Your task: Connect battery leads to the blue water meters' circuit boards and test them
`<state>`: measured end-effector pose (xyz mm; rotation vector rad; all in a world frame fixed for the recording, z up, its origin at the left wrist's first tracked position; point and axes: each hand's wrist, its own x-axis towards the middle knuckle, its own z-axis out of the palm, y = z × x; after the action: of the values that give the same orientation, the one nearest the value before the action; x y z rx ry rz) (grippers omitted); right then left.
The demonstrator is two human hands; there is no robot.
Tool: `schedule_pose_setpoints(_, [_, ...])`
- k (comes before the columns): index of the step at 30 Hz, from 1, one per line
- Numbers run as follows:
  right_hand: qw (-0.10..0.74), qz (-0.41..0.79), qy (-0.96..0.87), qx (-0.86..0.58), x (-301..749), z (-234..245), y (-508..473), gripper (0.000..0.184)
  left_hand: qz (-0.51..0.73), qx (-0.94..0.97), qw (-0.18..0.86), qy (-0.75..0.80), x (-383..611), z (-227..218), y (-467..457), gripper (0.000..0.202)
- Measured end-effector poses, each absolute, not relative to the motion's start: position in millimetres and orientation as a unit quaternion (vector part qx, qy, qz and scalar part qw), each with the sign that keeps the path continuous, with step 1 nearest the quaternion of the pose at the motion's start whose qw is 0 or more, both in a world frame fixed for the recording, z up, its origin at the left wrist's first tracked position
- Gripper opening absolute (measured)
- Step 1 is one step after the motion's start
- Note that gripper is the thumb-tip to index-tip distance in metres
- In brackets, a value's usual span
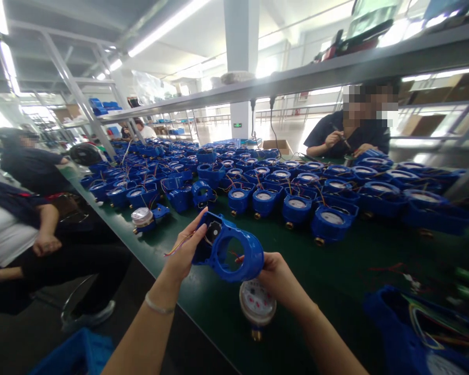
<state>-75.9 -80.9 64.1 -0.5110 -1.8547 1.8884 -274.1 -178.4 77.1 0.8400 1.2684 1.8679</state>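
Over the green bench, both hands are up on 1 blue plastic housing; the left hand has its fingers curled around the boxy end, the right hand pinches the round ring end, so the big hole faces the person, probably to let them look through it; thin coloured wires trail out past the left thumb. Directly beneath, a white dial on a brass fitting lies on the bench, close enough to reach at once. Beyond, rows of blue meters stand dial-up, red and yellow leads looping between them; another meter with a clear cap sits apart near the bench edge. At the lower left, a blue bin shows only a corner; its contents are hidden. Across the bench, a seated person works with a tool; another sits at the left.
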Motion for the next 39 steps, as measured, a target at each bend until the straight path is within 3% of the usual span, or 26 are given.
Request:
schedule_pose_setpoints(16, [0.255, 0.578, -0.748, -0.201, -69.7, 53.3, -81.4, 0.022, 0.706, 0.329, 0.402, 0.481, -273.2, 68.3, -167.9, 0.063])
schedule_pose_setpoints(27, [0.232, 0.562, -0.769, -0.196, -69.4, 49.0, -82.0, 0.009, 0.694, 0.315, 0.412, 0.500, -272.7, 65.4, -168.9, 0.067])
schedule_pose_setpoints(39, [0.241, 0.579, -0.756, -0.186, -71.2, 47.4, -80.4, 0.020, 0.663, 0.342, 0.431, 0.508, -270.3, 69.6, -168.0, 0.059])
